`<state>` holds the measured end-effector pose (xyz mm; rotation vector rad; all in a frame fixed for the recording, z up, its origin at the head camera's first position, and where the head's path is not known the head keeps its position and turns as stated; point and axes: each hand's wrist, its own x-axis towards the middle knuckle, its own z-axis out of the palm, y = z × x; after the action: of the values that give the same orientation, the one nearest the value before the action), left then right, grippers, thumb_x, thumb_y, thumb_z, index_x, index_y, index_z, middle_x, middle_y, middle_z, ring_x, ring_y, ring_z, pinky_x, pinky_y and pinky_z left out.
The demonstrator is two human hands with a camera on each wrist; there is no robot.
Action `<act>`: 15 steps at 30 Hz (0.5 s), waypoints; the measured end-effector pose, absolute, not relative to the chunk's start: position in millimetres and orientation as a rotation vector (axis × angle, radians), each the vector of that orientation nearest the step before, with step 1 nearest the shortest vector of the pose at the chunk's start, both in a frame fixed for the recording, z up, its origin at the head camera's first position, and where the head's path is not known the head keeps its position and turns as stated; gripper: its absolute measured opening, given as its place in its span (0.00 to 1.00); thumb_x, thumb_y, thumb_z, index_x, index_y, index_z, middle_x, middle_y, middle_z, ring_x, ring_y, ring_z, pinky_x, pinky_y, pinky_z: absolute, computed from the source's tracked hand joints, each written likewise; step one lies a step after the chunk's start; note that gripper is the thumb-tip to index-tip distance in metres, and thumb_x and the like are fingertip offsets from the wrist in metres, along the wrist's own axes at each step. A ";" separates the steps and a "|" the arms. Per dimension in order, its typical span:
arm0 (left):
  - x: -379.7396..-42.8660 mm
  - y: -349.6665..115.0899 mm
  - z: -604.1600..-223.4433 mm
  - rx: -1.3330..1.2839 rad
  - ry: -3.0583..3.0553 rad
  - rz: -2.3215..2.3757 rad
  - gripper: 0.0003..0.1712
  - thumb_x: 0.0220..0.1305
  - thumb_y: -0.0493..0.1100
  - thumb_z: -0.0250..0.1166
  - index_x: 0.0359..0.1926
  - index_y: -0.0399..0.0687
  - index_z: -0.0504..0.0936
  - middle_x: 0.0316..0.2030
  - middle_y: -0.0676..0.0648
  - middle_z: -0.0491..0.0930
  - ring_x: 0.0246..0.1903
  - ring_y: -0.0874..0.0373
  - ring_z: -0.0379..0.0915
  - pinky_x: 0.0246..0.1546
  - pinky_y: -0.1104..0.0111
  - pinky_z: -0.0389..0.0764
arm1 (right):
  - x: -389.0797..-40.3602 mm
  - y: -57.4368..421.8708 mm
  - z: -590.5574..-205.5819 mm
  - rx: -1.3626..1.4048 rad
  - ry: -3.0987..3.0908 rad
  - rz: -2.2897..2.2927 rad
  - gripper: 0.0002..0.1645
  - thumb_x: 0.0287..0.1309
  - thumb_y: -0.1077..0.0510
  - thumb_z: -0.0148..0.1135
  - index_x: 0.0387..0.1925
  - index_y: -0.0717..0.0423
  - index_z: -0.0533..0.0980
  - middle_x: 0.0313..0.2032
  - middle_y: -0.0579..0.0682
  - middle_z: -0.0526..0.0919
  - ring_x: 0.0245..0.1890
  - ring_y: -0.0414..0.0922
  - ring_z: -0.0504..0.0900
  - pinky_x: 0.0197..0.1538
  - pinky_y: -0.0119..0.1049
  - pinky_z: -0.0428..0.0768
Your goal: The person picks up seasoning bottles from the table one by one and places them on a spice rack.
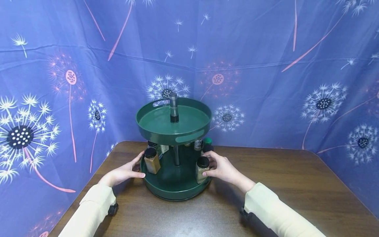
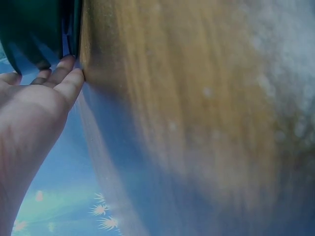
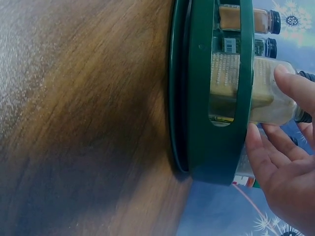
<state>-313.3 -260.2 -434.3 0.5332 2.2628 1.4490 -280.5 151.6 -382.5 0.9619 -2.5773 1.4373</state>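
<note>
A green two-tier turntable (image 1: 177, 193) stands on the table. My right hand (image 1: 224, 168) holds a black-lidded spice jar (image 1: 200, 176) at the right of the lower tier, thumb on its near side. In the right wrist view the pale powder in this jar (image 3: 268, 93) shows above the rim and through the handle slot. My left hand (image 1: 124, 173) touches the left side of the lower tier, thumb at the rim and fingers stretched along the wall. The left wrist view shows those fingers (image 2: 69, 84) fairly straight against the green side.
A jar of brown spice (image 1: 152, 165) stands at the left of the lower tier. Several more jars are partly hidden under the upper tray (image 1: 189, 120), one with a green lid (image 1: 207, 141). A metal post (image 1: 173, 110) joins the tiers. Blue dandelion-print cloth (image 1: 251, 65) hangs behind the wooden table (image 1: 281, 174).
</note>
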 end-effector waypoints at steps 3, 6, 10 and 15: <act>-313.0 -260.1 -434.2 0.527 2.253 1.457 0.56 0.54 0.43 0.64 0.68 0.65 0.30 0.68 0.40 0.36 0.65 0.39 0.39 0.62 0.49 0.51 | -272.6 149.5 -373.1 0.972 -2.579 1.470 0.32 0.37 0.68 0.69 0.49 0.62 0.67 0.39 0.58 0.78 0.38 0.52 0.80 0.37 0.41 0.80; -312.6 -260.0 -433.8 0.533 2.241 1.467 0.55 0.54 0.42 0.64 0.68 0.67 0.31 0.68 0.40 0.38 0.65 0.40 0.41 0.61 0.50 0.53 | -267.6 148.6 -366.7 0.956 -2.605 1.475 0.32 0.39 0.69 0.68 0.49 0.64 0.67 0.39 0.59 0.78 0.38 0.53 0.80 0.37 0.40 0.80; -311.6 -260.2 -430.0 0.552 2.249 1.456 0.55 0.55 0.41 0.63 0.68 0.64 0.31 0.67 0.39 0.41 0.64 0.40 0.45 0.60 0.50 0.55 | -266.0 149.3 -362.3 0.954 -2.622 1.486 0.31 0.40 0.69 0.67 0.49 0.63 0.67 0.39 0.59 0.78 0.39 0.54 0.79 0.38 0.41 0.79; -310.8 -259.8 -418.9 0.548 2.327 1.368 0.55 0.54 0.44 0.64 0.69 0.59 0.31 0.68 0.41 0.36 0.65 0.38 0.40 0.60 0.46 0.52 | -273.4 155.3 -363.5 0.958 -2.623 1.515 0.30 0.42 0.67 0.67 0.50 0.62 0.67 0.42 0.61 0.76 0.42 0.55 0.78 0.42 0.46 0.78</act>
<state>-310.8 -259.8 -418.9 0.5482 2.3270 1.3679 -273.4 155.3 -363.5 0.9583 -2.6232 1.5150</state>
